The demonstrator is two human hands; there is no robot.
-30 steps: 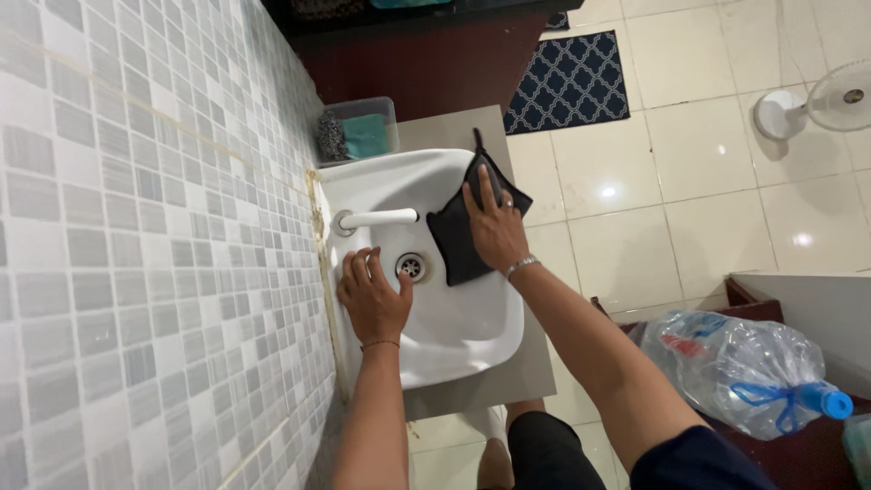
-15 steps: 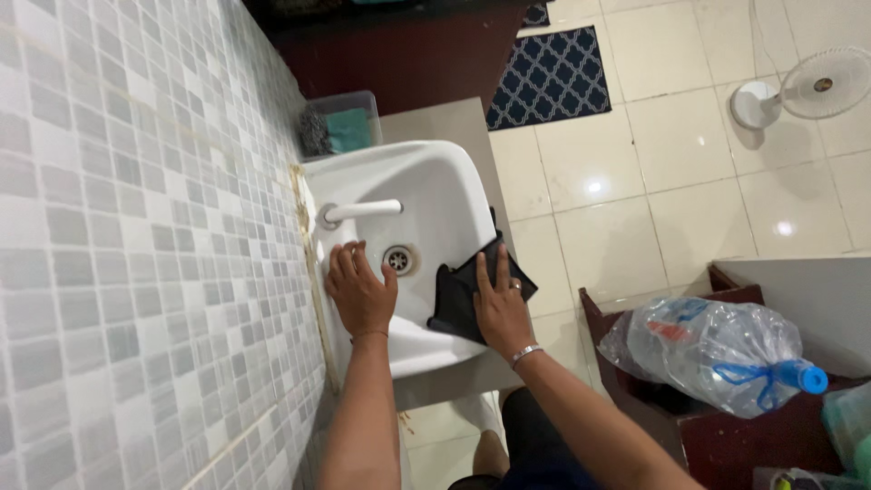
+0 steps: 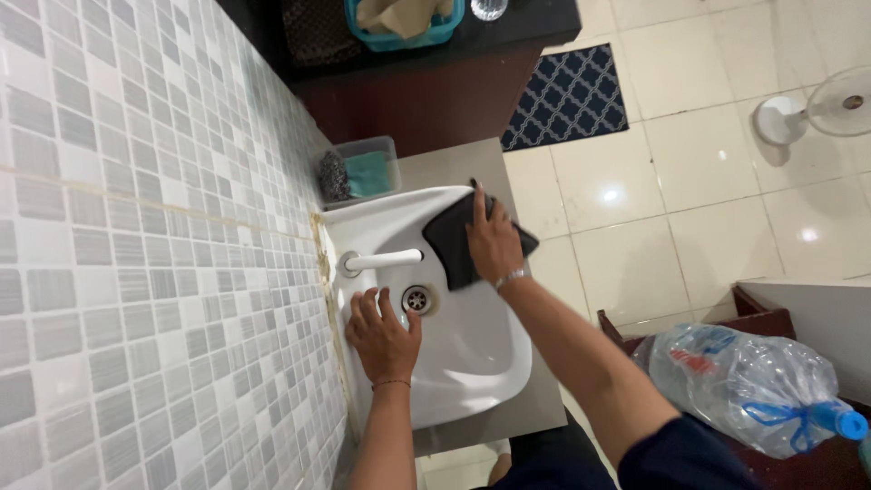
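Beneath the right hand (image 3: 493,240), pressing flat, a black cloth (image 3: 449,238) is wiping the white basin (image 3: 472,345) rim beyond the tap (image 3: 381,261); the left hand (image 3: 384,336), open, is bracing beside the drain (image 3: 417,298).

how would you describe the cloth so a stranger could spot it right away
Find the white sink against the tiled wall. On its far rim, past the white tap, the right hand presses flat on the cloth. It is the only dark, flat thing on the white basin.
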